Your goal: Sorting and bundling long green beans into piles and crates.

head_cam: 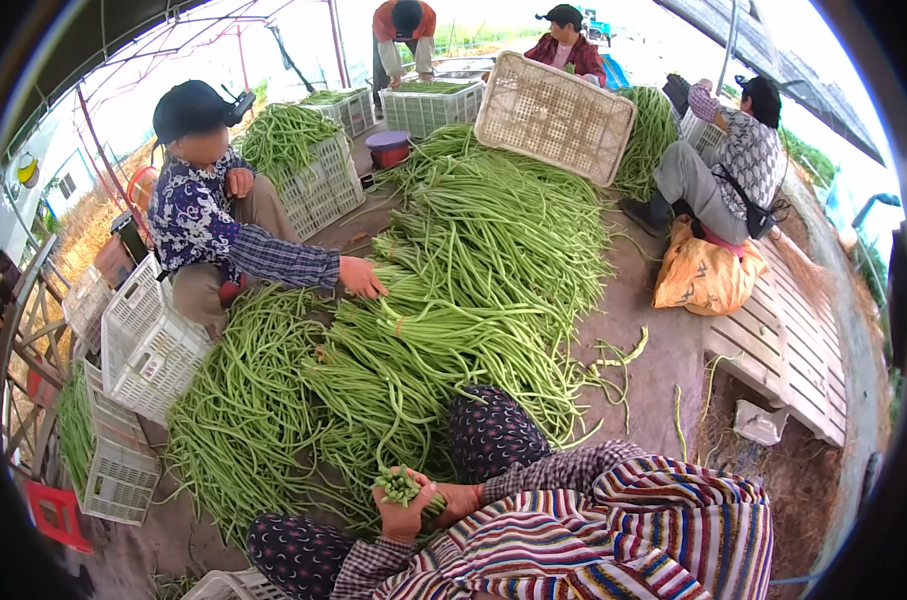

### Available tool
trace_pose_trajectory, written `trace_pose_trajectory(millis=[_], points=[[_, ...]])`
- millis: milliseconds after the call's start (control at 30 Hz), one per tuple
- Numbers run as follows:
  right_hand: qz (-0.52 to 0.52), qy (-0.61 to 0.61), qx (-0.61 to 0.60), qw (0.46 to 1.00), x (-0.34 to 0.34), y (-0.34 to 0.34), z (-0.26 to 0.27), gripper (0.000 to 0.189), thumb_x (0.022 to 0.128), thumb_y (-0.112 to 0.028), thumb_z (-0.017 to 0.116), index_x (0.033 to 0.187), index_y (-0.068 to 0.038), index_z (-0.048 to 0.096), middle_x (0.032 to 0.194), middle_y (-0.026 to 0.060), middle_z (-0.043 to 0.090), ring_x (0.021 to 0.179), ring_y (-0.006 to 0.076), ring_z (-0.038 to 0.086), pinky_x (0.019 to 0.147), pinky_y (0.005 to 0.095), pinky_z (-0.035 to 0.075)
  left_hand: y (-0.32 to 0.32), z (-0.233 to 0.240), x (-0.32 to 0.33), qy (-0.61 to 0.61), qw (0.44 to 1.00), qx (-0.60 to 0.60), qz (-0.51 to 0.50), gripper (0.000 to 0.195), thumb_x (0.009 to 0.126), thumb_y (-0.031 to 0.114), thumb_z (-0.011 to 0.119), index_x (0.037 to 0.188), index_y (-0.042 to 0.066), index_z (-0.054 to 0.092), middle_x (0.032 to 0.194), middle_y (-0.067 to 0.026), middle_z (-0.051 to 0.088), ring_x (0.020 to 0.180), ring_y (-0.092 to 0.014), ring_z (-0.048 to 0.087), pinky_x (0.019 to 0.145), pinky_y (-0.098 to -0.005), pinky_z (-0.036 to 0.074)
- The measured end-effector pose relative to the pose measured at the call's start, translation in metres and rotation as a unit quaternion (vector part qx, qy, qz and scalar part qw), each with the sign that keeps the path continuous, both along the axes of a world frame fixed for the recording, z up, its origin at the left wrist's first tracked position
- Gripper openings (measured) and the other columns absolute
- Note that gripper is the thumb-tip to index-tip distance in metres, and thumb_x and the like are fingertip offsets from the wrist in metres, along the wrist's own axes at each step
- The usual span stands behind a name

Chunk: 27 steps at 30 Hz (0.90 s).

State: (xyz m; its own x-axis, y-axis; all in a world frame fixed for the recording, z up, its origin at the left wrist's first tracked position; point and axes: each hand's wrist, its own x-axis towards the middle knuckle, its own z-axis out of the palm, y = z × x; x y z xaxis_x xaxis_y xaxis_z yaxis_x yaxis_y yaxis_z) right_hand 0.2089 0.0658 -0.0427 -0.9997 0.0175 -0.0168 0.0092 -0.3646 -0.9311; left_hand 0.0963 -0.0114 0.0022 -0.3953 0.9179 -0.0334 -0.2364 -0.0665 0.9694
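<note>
A bundle of long green beans (398, 487) is gathered between my two hands, low in the view, its cut ends pointing up and left. My left hand (405, 514) wraps the bundle near those ends. Behind it, my right hand (459, 501) closes round the bundle's other side. Loose long beans (251, 405) lie in a heap to the left of my knees. Beyond my hands spreads a large pile of long beans (498, 225), partly in tied bundles; a band (399, 325) circles one. A co-worker's hand (361, 277) touches the pile.
Co-workers sit at the left and right; others are at the back. White plastic crates (153, 352) stand at the left, and a tilted crate (555, 116) rests behind the pile. An orange sack (708, 270) and a slatted pallet (787, 337) are at the right. Another crate (232, 585) is beside my knee.
</note>
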Motion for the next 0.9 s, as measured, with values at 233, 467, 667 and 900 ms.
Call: trace_pose_trajectory(millis=[233,467,667,900], points=[[0.032,-0.001,0.052,0.998,0.002,0.003,-0.017,0.04,0.072,-0.005,0.067,0.11,-0.002,0.054,0.102,0.0057,0.06,0.099,0.0131,0.053,0.086,0.0293,0.043,0.001,0.01,0.005,0.053,0.999,0.007,0.009,0.029,0.068,-0.007,0.07,0.088,0.002,0.051,0.08,-0.0048,0.057,0.071,-0.014,0.057,0.065,-0.0289,0.048],[0.038,-0.018,0.002,0.999,0.007,-0.003,0.01,0.026,0.073,-0.005,0.07,0.097,-0.003,0.059,0.089,0.0031,0.062,0.084,0.0114,0.055,0.077,0.0288,0.045,0.001,0.016,0.009,0.003,0.991,-0.027,0.13,0.024,0.07,-0.006,0.068,0.086,0.002,0.052,0.073,-0.0053,0.058,0.065,-0.013,0.058,0.057,-0.0278,0.05],[-0.051,-0.035,-0.049,0.997,-0.007,0.018,0.027,0.05,0.062,0.002,0.076,0.106,-0.008,0.054,0.094,0.0012,0.06,0.09,0.0138,0.056,0.08,0.0315,0.048,0.03,0.046,-0.025,-0.093,0.99,-0.091,0.047,0.039,0.068,-0.001,0.072,0.103,-0.003,0.054,0.09,-0.0088,0.063,0.083,-0.021,0.061,0.076,-0.0312,0.05],[0.111,-0.033,-0.201,0.973,-0.039,0.012,0.067,0.039,0.066,-0.009,0.072,0.099,0.001,0.053,0.08,0.0122,0.06,0.07,0.0249,0.061,0.066,0.0365,0.051,0.01,0.081,-0.054,-0.109,0.987,0.082,-0.087,0.031,0.07,0.003,0.072,0.097,0.002,0.056,0.085,-0.0107,0.062,0.077,-0.022,0.061,0.07,-0.0352,0.05]])
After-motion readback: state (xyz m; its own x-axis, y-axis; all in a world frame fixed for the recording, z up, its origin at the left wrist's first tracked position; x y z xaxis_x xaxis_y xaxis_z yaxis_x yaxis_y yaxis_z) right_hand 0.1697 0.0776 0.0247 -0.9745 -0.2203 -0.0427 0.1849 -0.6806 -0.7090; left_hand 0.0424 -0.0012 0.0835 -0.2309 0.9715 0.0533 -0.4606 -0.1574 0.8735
